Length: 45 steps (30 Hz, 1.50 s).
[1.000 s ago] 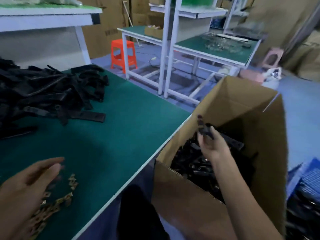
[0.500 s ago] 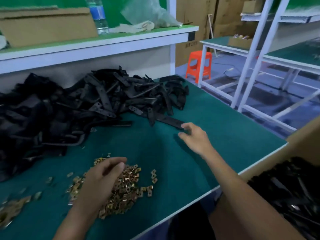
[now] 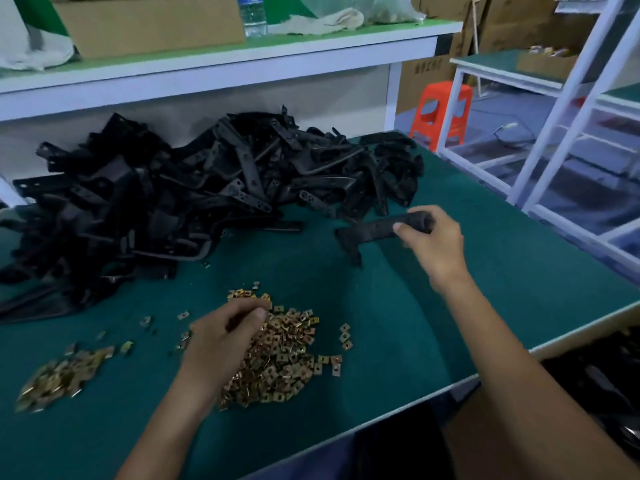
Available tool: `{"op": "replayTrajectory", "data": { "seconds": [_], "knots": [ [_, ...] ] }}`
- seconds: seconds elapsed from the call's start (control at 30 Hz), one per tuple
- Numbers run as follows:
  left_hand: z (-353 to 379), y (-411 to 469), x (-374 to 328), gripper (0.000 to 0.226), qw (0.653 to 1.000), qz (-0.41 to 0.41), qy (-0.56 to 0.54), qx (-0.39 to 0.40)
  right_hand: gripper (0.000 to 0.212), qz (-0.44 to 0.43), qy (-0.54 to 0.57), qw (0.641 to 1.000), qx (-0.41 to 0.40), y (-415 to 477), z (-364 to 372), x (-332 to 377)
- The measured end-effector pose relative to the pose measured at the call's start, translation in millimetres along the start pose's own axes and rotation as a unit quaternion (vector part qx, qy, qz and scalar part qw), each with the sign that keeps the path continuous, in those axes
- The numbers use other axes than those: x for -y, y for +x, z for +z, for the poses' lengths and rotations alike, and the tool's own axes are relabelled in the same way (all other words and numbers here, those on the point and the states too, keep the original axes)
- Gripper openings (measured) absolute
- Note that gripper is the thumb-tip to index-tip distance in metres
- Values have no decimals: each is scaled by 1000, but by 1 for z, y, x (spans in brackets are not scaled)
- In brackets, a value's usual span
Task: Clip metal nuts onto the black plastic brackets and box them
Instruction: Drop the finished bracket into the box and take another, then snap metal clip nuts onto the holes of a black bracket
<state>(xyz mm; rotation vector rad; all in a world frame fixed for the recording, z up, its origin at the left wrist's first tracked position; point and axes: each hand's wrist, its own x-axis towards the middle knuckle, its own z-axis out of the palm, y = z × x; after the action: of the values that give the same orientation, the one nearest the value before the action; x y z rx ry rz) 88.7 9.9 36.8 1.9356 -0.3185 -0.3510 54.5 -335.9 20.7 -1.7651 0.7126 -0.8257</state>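
Right hand (image 3: 437, 241) closed round one long black plastic bracket (image 3: 372, 232), lifted just off the green table mat (image 3: 502, 271) beside the black bracket heap (image 3: 194, 195); left hand (image 3: 224, 336) curled, fingertips pinching into the brass-coloured metal nut pile (image 3: 280, 358)

**Around the green table**

The green table (image 3: 519, 271) stands under a white shelf (image 3: 207, 74) that runs along its far side. On that shelf, above the table, a cardboard box (image 3: 149, 22) sits beside a water bottle (image 3: 254, 13), with crumpled cloth (image 3: 322, 20) just to the right. Beyond the table's far right corner stands an orange stool (image 3: 443, 109). Right of the table rise white frames (image 3: 568, 109), with another cardboard box (image 3: 547, 65) further back.
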Motion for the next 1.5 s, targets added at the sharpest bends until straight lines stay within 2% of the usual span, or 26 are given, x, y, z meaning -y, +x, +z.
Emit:
{"op": "replayTrajectory", "data": {
  "seconds": [0.07, 0.13, 0.23, 0.33, 0.4, 0.47, 0.53, 0.6, 0.67, 0.73, 0.8, 0.9, 1.0, 1.13, 1.23, 1.33, 1.5],
  "knots": [
    [8, 1, 4, 16, 1000, 20, 20, 11, 17, -38, 47, 998, -30, -11, -16, 13],
    [18, 1, 7, 15, 999, 35, 30, 17, 15, -81, 43, 995, -32, -24, -28, 21],
    [33, 5, 8, 14, 996, 55, 68, 24, 19, -156, -10, 988, 2, -49, -35, 30],
    [51, 9, 8, 15, 986, 93, 134, 28, 30, -206, -69, 974, 70, -67, -27, 35],
    [65, 11, 8, 21, 961, 160, 225, 21, 27, -212, -107, 963, 130, -71, -18, 30],
    [80, 10, 11, 28, 917, 234, 322, 20, 26, -187, -153, 952, 186, -72, -11, 19],
    [91, 5, 13, 29, 879, 267, 393, 27, 29, -182, -218, 934, 217, -73, -6, 4],
    [96, 2, 15, 22, 864, 290, 412, 22, 28, -186, -288, 911, 230, -73, -4, -8],
    [98, 3, 17, 18, 873, 300, 384, 10, 28, -153, -313, 908, 233, -73, -2, -16],
    [98, 5, 17, 22, 890, 276, 361, 21, 28, -86, -170, 954, 230, -76, 0, -16],
    [99, 7, 18, 25, 894, 256, 366, 27, 23, -13, 0, 984, 180, -83, 5, -7],
    [104, 7, 14, 33, 887, 245, 389, 30, 21, 63, 101, 978, 171, -96, 20, 3],
    [108, 7, 10, 27, 889, 238, 388, 50, 28, 150, 237, 942, 186, -103, 39, 14],
    [110, 8, 6, 15, 899, 223, 373, 47, 29, 212, 297, 915, 172, -111, 59, 21],
    [110, 8, 8, 23, 898, 216, 383, 33, 31, 233, 339, 897, 164, -113, 60, 17],
    [109, 9, 9, 24, 900, 210, 380, 37, 32, 235, 366, 886, 162, -113, 53, 11],
    [107, 14, 6, 18, 910, 192, 364, 45, 33, 218, 389, 869, 213, -117, 50, 9]
  ]
}}
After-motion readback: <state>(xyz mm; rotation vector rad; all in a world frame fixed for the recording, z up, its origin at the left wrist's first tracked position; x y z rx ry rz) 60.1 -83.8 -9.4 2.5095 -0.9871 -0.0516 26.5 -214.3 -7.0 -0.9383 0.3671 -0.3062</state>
